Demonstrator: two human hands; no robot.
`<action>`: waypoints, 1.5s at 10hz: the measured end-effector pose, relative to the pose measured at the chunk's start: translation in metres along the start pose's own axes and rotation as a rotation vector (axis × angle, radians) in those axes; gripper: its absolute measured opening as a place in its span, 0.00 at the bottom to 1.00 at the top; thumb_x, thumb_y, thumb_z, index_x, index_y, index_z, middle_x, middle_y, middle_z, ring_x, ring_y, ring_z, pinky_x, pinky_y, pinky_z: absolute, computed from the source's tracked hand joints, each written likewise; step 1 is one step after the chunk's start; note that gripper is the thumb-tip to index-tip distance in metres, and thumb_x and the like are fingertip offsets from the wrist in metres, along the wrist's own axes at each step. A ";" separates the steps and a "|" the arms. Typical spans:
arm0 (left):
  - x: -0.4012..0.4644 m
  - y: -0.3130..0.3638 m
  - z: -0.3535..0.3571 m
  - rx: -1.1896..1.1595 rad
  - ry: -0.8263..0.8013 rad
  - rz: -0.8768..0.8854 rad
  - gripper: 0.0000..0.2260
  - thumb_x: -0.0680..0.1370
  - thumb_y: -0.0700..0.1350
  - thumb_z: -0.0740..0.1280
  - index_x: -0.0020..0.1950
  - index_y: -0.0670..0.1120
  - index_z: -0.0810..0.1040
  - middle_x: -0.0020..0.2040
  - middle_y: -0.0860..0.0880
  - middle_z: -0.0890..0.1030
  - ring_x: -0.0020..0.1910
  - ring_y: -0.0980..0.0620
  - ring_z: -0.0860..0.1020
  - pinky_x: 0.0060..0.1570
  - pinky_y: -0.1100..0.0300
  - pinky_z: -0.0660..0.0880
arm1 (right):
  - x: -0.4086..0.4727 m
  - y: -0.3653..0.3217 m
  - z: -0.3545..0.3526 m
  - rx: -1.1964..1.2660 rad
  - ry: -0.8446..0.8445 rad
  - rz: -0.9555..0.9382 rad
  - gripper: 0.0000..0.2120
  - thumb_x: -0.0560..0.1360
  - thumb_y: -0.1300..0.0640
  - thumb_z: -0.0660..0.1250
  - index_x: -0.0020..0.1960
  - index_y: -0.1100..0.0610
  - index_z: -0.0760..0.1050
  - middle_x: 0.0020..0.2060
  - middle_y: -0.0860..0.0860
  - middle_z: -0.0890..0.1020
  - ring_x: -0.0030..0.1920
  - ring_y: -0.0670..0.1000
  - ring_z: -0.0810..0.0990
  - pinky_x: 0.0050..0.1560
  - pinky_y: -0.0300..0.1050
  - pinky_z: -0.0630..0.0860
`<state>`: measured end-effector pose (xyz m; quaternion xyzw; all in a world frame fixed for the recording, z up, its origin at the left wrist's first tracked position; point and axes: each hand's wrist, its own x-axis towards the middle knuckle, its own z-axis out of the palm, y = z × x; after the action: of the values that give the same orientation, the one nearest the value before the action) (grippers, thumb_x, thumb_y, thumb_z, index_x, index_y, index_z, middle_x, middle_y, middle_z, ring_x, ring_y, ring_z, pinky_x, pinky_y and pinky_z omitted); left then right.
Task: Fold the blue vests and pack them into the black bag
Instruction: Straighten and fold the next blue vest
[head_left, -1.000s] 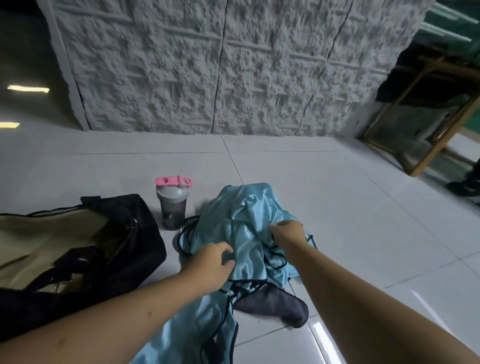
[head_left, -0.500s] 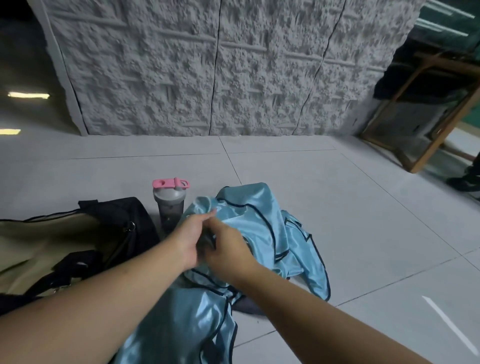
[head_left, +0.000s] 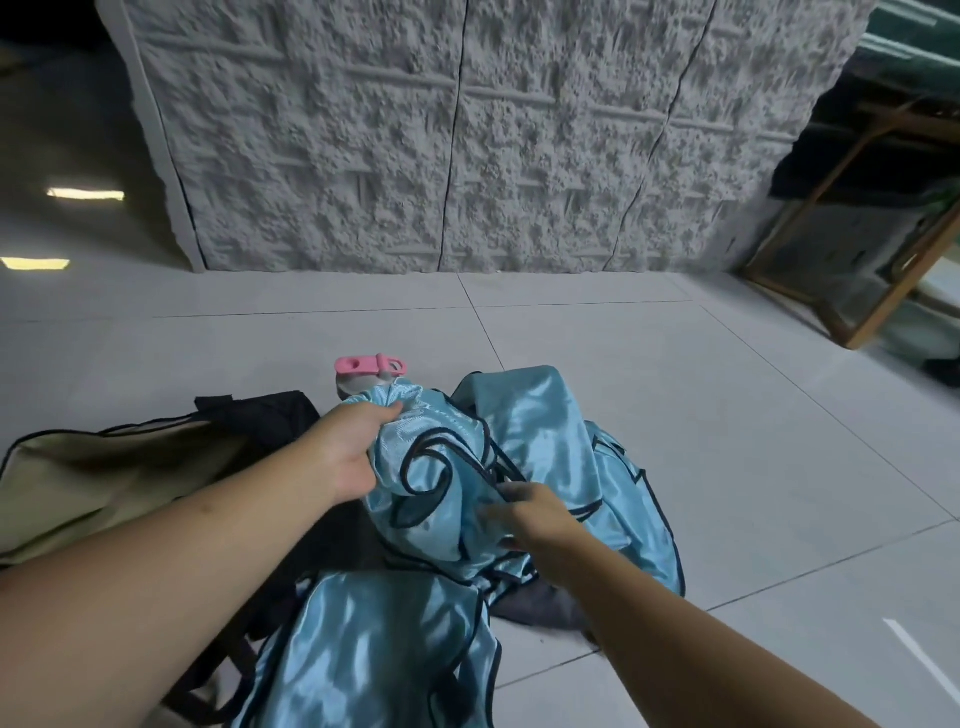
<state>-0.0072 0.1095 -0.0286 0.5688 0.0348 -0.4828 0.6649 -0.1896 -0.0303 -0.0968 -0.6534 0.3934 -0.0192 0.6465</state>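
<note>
Left hand (head_left: 353, 452) grips bunched top of a blue vest (head_left: 441, 483), lifting it off the floor pile; right hand (head_left: 535, 517) pinches its trim, prob. to untangle it. Black bag (head_left: 260, 415) gapes at left, ready for packing.

Dim, cool lighting. Glare patches on the floor (head_left: 597, 364) left of the wall (head_left: 467, 135). Wide-angle edge distortion; slight blur.

Both our bare forearms reach forward from the lower edge. Our left hand (head_left: 349, 451) is raised, fingers (head_left: 387, 410) curled and gripping the vests (head_left: 524, 431) at the top. Our right hand (head_left: 524, 517), lower and to the right, pinches a fold, its fingers blurred.
</note>
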 end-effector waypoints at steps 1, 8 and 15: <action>0.000 0.005 -0.009 0.034 -0.009 -0.012 0.14 0.83 0.44 0.66 0.66 0.41 0.81 0.56 0.39 0.86 0.46 0.42 0.86 0.48 0.48 0.83 | -0.001 -0.009 0.002 -0.002 0.084 -0.139 0.10 0.79 0.62 0.72 0.38 0.57 0.79 0.28 0.51 0.76 0.30 0.50 0.71 0.33 0.42 0.70; 0.033 -0.106 -0.036 1.134 0.272 0.492 0.54 0.62 0.49 0.84 0.81 0.60 0.56 0.78 0.55 0.64 0.73 0.47 0.72 0.71 0.52 0.71 | -0.063 -0.160 -0.025 0.082 0.130 -0.685 0.15 0.72 0.74 0.71 0.51 0.58 0.84 0.40 0.45 0.83 0.41 0.42 0.83 0.46 0.32 0.78; -0.049 0.109 -0.083 0.547 0.153 0.651 0.14 0.70 0.25 0.73 0.49 0.40 0.83 0.41 0.48 0.87 0.41 0.52 0.84 0.41 0.64 0.78 | -0.095 -0.244 -0.103 0.306 0.536 -0.497 0.05 0.77 0.68 0.71 0.43 0.61 0.78 0.33 0.56 0.85 0.32 0.54 0.87 0.39 0.48 0.85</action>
<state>0.0831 0.1926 0.0506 0.7396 -0.2265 -0.1957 0.6028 -0.1905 -0.1000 0.1755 -0.5967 0.3709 -0.4034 0.5863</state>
